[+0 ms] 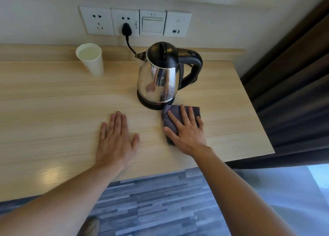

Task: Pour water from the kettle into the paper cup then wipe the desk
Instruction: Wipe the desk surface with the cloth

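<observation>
A steel kettle [160, 75] with a black lid and handle stands upright on its black base at the back right of the wooden desk [62, 96]. A white paper cup [90, 59] holding water stands at the back left, apart from the kettle. A folded dark grey cloth [178, 111] lies just in front of the kettle's base. My right hand [187, 128] lies flat on the cloth, fingers spread, pressing it to the desk. My left hand [115, 137] rests palm down on the bare desk, fingers together, holding nothing.
A black cord runs from the kettle base to a plug [126, 29] in the wall socket panel [135, 22]. A dark curtain [293, 84] hangs right of the desk. The desk's front edge is near my forearms, with grey plank floor [151, 200] below.
</observation>
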`<state>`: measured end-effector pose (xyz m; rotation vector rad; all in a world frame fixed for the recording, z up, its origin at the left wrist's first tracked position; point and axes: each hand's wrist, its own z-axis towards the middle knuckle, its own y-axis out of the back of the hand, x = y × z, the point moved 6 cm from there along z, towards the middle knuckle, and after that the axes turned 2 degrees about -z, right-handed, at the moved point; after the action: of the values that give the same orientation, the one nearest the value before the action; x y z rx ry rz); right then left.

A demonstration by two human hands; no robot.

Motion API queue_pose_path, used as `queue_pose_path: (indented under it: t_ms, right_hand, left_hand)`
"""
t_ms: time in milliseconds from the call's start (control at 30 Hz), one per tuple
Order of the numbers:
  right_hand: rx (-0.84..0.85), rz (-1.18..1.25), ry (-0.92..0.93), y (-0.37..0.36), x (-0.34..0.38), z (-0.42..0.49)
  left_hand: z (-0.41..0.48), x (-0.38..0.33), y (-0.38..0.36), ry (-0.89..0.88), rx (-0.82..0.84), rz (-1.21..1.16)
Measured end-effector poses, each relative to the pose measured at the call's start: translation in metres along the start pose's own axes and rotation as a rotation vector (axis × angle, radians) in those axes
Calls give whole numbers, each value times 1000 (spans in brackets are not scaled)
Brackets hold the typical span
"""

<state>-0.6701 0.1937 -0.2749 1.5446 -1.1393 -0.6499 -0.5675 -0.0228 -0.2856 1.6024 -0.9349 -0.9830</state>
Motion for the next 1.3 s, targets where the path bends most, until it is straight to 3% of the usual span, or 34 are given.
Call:
queue_pose_path:
  t_ms: [367, 733, 900, 1033, 1133, 1200, 1300]
  right_hand:
    - [25, 13, 45, -25, 14, -66]
    - [-126, 177, 99, -37, 11, -104]
    - [-95, 528, 46, -30, 3, -120]
    - [37, 1184, -187, 2, -14, -124]
    - [-88, 1427, -271, 39, -30, -105]
    - [-258, 1310, -276, 68, -41, -76]
    - [-398, 825, -205, 92, -48, -20]
  left_hand:
    - [-3, 0, 3, 1, -15, -23]
    - [-1, 1, 2, -7, 25, -28]
    - [-11, -29, 2, -65, 47, -97]
    - [-20, -43, -6, -73, 22, -67]
    - [-18, -42, -9, -76, 34, -55]
    - [-18, -43, -10, -84, 30, -46]
    - [-18, -41, -11, -86, 43, -40]
